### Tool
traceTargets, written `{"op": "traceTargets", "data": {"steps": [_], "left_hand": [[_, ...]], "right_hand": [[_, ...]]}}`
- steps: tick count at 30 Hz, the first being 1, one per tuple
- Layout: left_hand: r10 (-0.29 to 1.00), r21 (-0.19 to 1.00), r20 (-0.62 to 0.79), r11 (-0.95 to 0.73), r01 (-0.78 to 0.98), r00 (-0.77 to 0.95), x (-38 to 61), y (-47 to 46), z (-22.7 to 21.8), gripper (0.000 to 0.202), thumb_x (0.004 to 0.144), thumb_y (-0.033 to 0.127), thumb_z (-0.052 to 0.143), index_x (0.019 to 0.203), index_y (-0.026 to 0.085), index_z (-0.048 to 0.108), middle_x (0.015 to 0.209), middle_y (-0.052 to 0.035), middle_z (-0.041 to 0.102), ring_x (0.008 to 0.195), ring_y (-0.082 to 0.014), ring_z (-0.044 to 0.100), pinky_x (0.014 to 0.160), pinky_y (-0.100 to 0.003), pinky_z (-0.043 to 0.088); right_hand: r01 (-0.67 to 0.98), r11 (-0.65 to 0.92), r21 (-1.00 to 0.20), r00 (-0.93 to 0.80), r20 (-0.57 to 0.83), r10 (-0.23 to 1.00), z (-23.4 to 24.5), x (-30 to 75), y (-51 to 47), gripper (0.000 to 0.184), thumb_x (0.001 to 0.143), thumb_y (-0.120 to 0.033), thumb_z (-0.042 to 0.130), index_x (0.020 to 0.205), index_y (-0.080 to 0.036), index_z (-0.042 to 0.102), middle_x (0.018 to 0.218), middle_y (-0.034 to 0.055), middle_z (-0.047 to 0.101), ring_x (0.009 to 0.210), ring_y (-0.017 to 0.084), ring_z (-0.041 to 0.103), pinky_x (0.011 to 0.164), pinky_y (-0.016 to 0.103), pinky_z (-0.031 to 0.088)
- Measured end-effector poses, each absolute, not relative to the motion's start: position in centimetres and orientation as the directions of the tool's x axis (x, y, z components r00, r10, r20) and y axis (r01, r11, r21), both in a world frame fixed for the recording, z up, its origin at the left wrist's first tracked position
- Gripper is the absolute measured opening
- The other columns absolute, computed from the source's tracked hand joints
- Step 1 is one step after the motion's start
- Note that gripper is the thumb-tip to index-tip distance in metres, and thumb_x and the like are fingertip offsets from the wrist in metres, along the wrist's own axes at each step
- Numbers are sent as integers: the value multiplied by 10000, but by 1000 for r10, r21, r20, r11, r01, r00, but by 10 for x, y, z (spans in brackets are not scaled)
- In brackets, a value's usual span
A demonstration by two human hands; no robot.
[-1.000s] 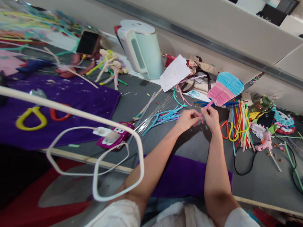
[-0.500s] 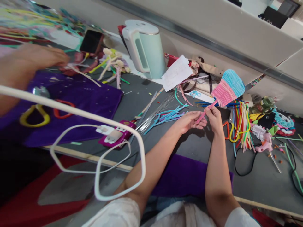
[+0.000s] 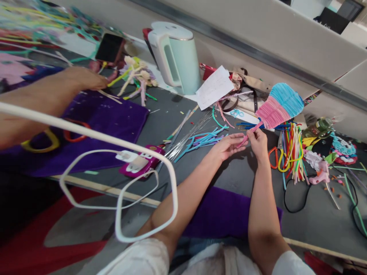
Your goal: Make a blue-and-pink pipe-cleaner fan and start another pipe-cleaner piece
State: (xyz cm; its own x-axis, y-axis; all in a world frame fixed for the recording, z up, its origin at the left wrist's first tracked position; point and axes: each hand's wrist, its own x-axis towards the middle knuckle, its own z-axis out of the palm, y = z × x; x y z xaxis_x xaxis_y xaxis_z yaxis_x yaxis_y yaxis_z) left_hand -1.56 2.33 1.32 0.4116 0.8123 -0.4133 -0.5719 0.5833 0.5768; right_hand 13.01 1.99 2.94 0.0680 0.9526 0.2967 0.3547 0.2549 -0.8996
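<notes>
The left hand point(image 3: 229, 147) has loosened: a second ago its fingertips were bunched at the foot of the thin pink stem point(image 3: 256, 126), and now its fingers are stretched out, palm partly turned up, with the stem's lower end lying across them. Whether the thumb presses on it, I cannot tell. The right hand point(image 3: 258, 143) pinches the stem higher up, just below the flat paddle-shaped piece of fuzzy-looking strips point(image 3: 273, 113), pink below and sky blue above. That piece is held off the grey table point(image 3: 312, 225), tilted away to the upper right, and its head has swung slightly further right.

What this means for the work, I judge, is that the right hand carries the piece while the left only steadies or feels the stem's end (the blue top itself is touched by neither).

Another person's hand point(image 3: 91, 78) has come in over the left side, beside the loose cluster of cream, yellow and lilac strips point(image 3: 140, 76); its grasp is too blurred to read. It is well apart from the piece. Near the right hand lie a multicoloured bundle of thin strips point(image 3: 295, 151) and yellow-handled scissors point(image 3: 282, 165).
</notes>
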Motion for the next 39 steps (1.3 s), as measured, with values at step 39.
{"op": "traceTargets", "data": {"steps": [39], "left_hand": [[983,920,-68,127,-371,168,-13,14,23,211,707,327,804,759,136,731,680,-37,692,593,-123,617,597,-225,491]], "right_hand": [[324,234,-917,106,281,954,32,132,19,303,846,-489,519,739,-206,505,685,-9,522,666,139,465,652,260,411]]}}
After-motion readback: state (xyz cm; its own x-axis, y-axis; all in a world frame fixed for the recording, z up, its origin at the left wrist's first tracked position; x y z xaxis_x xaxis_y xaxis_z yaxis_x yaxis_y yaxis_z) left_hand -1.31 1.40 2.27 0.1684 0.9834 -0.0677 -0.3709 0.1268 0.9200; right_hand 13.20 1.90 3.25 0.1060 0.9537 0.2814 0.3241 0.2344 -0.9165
